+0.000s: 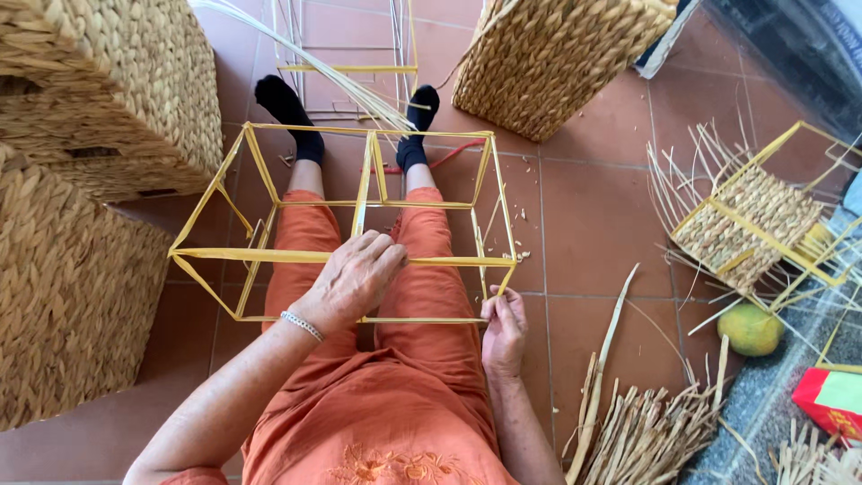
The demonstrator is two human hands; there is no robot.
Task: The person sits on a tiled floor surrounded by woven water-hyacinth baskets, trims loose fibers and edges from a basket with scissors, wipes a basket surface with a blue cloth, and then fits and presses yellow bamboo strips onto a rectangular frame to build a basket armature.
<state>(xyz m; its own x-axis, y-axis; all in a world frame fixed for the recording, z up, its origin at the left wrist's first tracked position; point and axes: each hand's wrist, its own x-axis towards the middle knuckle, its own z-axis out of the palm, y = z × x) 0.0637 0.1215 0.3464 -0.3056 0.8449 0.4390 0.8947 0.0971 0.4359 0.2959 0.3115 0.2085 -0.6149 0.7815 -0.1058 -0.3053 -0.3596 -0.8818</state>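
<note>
Head view: my left hand grips the yellow frame top bar across my lap, bar running left-right; my right hand pinches its near right corner, closer to me.

Tall woven baskets on the left, another woven basket beyond, a half-woven frame at right, yellow-green fruit, dried reed bundle, red box, terracotta floor tiles
</note>
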